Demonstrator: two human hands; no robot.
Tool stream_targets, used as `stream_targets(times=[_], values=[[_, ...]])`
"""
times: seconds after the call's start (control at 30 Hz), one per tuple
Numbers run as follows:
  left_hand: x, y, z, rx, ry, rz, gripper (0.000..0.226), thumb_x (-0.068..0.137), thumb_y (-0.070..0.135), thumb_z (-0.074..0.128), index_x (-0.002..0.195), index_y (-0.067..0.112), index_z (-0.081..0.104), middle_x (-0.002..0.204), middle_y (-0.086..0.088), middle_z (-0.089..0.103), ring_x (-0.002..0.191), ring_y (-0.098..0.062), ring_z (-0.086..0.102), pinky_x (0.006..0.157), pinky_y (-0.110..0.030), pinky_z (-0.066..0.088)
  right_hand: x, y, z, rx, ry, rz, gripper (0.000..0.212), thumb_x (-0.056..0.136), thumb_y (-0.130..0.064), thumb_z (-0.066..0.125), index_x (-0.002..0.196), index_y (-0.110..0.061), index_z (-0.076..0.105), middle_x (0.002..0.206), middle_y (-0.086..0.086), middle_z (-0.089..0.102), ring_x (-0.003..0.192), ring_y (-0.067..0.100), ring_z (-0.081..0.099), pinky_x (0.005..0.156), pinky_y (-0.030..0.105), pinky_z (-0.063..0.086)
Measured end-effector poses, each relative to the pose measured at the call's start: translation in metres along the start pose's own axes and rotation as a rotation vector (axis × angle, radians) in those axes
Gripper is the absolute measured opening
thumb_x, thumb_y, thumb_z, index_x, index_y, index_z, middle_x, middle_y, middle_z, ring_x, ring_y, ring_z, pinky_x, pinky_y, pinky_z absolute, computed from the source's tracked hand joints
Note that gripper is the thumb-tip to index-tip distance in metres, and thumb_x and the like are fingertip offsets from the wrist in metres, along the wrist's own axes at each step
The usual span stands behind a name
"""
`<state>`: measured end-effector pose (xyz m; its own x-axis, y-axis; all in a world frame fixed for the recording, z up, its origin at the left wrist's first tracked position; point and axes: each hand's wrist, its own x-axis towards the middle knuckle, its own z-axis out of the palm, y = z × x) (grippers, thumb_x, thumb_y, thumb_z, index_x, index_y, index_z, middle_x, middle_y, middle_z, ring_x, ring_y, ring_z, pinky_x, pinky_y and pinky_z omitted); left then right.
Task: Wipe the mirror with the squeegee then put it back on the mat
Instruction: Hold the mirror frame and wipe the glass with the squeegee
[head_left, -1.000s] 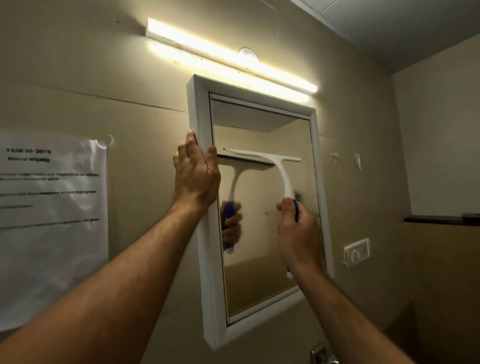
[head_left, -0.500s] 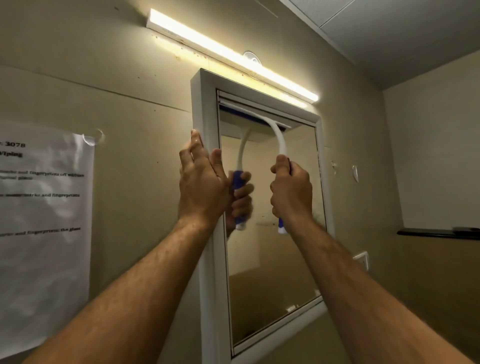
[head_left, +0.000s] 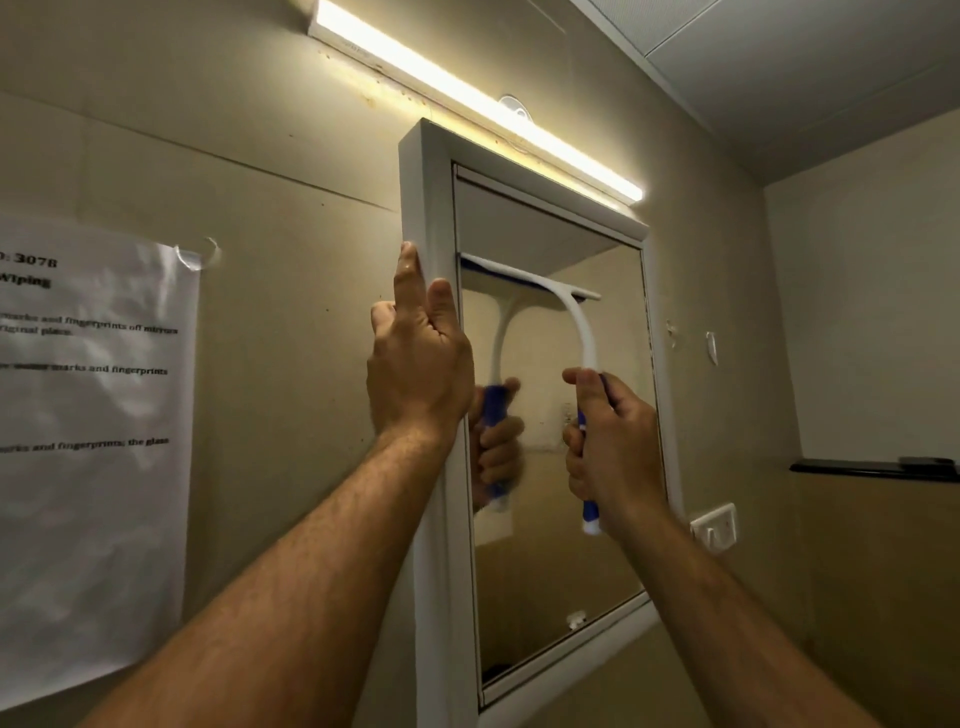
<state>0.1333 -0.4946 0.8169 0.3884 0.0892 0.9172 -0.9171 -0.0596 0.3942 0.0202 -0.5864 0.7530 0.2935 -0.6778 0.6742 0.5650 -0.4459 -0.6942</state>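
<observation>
Beige wall (head_left: 291, 171), plain, seams visible. Strip light (head_left: 467, 93) lit above mirror; left end cut off by top edge of view.
White-framed mirror (head_left: 561, 545), wall-mounted, seen at an angle; lower left corner of frame out of view. Glass reflects ceiling, wall, squeegee and a hand; small items reflected near bottom too small to make out.
Paper notice (head_left: 93, 467) taped to wall, left; left part cut off, text only partly legible ("3078", "fingerprints").
Left hand (head_left: 415, 364): fingers straight, resting flat on mirror frame's left edge, holding nothing.
Right hand (head_left: 613, 441): grip closed round blue handle.
Squeegee (head_left: 582, 332): white neck, blue handle mostly hidden in fist; blade against upper glass, approx. level.
Dark shelf (head_left: 872, 467), far right, cut off.
White wall hook (head_left: 714, 527), right of mirror, partly behind right wrist.
</observation>
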Motion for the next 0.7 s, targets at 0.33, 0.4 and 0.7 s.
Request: stream_targets(times=[0.33, 0.4, 0.7], values=[[-0.002, 0.0, 0.0, -0.016, 0.023, 0.008, 0.051, 0.101, 0.048, 0.022, 0.151, 0.038, 0.016, 0.103, 0.002, 0.039, 0.068, 0.003, 0.041, 0.054, -0.014, 0.033, 0.026, -0.034, 0.003, -0.055, 0.001, -0.038, 0.034, 0.096, -0.046, 0.041, 0.105, -0.021, 0.062, 0.059, 0.002, 0.043, 0.04, 0.009, 0.033, 0.034, 0.02, 0.029], [-0.002, 0.0, 0.001, -0.021, 0.036, 0.01, 0.051, 0.101, 0.048, 0.023, 0.151, 0.038, 0.017, 0.102, 0.002, 0.039, 0.069, 0.003, 0.041, 0.057, -0.017, 0.036, 0.025, -0.034, 0.003, -0.038, -0.007, -0.022, 0.033, 0.096, -0.046, 0.042, 0.106, -0.022, 0.062, 0.059, 0.002, 0.043, 0.04, 0.009, 0.033, 0.034, 0.019, 0.029], [-0.002, -0.004, 0.003, -0.034, 0.051, 0.016, 0.051, 0.1, 0.049, 0.022, 0.15, 0.039, 0.019, 0.101, 0.002, 0.043, 0.07, -0.001, 0.045, 0.056, -0.017, 0.039, 0.023, -0.04, 0.001, 0.004, 0.03, -0.013, 0.036, 0.096, -0.047, 0.04, 0.104, -0.02, 0.061, 0.06, 0.002, 0.043, 0.042, 0.01, 0.033, 0.035, 0.02, 0.029]])
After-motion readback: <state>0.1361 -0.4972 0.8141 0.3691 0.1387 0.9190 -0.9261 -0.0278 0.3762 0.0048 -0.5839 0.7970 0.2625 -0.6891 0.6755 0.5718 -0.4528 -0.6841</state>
